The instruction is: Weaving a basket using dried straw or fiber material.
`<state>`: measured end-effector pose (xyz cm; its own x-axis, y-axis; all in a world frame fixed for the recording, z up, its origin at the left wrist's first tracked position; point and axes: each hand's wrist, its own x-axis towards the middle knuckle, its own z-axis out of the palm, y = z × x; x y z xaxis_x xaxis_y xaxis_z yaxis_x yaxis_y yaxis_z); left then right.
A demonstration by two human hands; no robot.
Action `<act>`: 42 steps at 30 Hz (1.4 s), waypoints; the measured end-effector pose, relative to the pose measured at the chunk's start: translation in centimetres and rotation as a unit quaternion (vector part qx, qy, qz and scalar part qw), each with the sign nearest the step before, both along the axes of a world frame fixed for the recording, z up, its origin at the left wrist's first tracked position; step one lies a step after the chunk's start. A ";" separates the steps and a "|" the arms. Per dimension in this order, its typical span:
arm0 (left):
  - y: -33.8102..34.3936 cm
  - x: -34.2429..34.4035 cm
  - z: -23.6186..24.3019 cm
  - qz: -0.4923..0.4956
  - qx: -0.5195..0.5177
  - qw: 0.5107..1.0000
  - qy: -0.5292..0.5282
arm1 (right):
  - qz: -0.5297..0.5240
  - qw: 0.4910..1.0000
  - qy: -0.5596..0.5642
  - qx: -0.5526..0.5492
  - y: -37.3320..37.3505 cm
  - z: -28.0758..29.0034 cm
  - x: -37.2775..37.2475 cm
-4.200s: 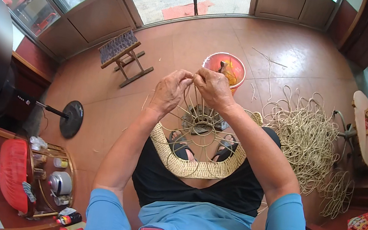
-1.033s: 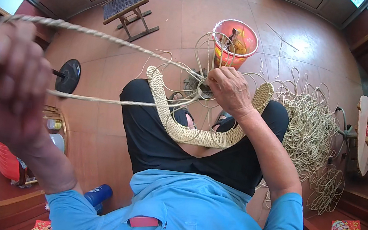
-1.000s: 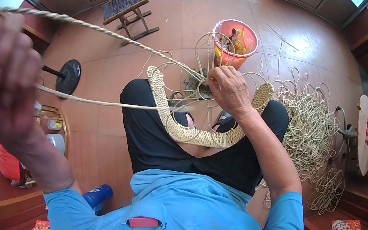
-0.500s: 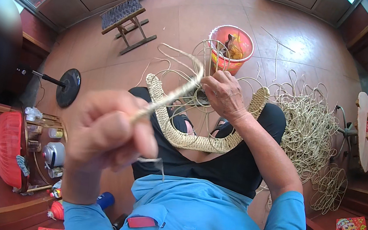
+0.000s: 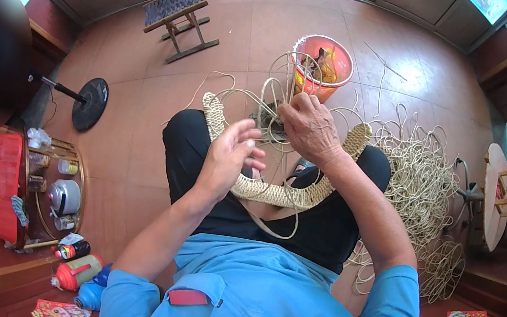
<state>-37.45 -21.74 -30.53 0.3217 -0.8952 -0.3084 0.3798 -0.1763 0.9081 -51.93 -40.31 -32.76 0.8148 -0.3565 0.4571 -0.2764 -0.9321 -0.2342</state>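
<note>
A pale woven U-shaped piece (image 5: 277, 194), strung with looping cords, rests across my thighs between my black-trousered knees. My right hand (image 5: 307, 127) pinches the cords near the centre of the loops (image 5: 269, 98), at the open top of the U. To its left and lower, my left hand (image 5: 233, 159) is held over the piece with its fingers loosely spread, holding nothing that shows. A slack cord (image 5: 275, 233) droops from the piece over my lap. My sandalled feet are partly hidden under the cords.
Beyond my hands stands a red bucket (image 5: 322, 90). Tangled cord (image 5: 415, 184) lies at my right beside an oval board (image 5: 492, 196). A low stool (image 5: 174, 10) and black stand base (image 5: 89, 105) are further left. A rack (image 5: 64, 181) with a kettle and flasks (image 5: 78, 270) sit low left.
My left hand has come back from the far left toward the piece and released the cord it was pulling, which now hangs slack. My right hand stays at the cords.
</note>
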 end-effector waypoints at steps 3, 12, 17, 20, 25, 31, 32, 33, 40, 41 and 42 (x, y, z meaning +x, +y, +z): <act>-3.0 0.4 -1.9 0.052 0.011 0.999 0.007 | 0.008 1.000 -0.002 0.024 -0.3 -0.2 0.1; -7.5 1.6 -3.8 0.014 0.011 0.993 0.114 | 0.019 0.997 0.004 0.077 -0.6 0.4 -0.1; -7.7 1.0 -3.2 -0.121 0.064 0.990 0.013 | 0.030 0.996 0.008 0.088 -0.8 0.8 -0.4; -7.0 1.0 -4.6 -0.123 0.067 0.957 -0.255 | 0.037 0.996 0.008 0.080 -1.0 0.6 -0.3; -6.1 -0.6 -3.9 -0.102 0.076 0.826 -0.549 | 0.024 0.998 0.008 0.062 -0.9 0.2 -0.3; -4.8 0.2 -1.5 -0.064 0.056 0.996 0.036 | 0.015 0.999 0.014 0.046 -1.3 -0.6 -0.2; -4.9 0.2 -2.0 -0.058 0.072 0.994 0.057 | 0.017 0.999 0.008 0.037 -1.3 -0.6 -0.2; -5.1 0.3 -2.6 -0.059 0.072 0.994 0.056 | 0.019 0.999 0.003 0.028 -1.3 -0.6 -0.1; -6.1 -0.9 -4.6 -0.032 0.041 0.904 -0.423 | 0.017 0.999 -0.010 0.031 -1.3 -0.8 -0.1; -6.2 -1.3 -4.2 -0.016 0.047 0.884 -0.466 | 0.019 0.999 -0.014 0.027 -1.3 -0.9 -0.1; -6.3 -1.7 -3.9 -0.017 0.047 0.883 -0.467 | 0.020 0.999 -0.017 0.023 -1.4 -0.9 -0.1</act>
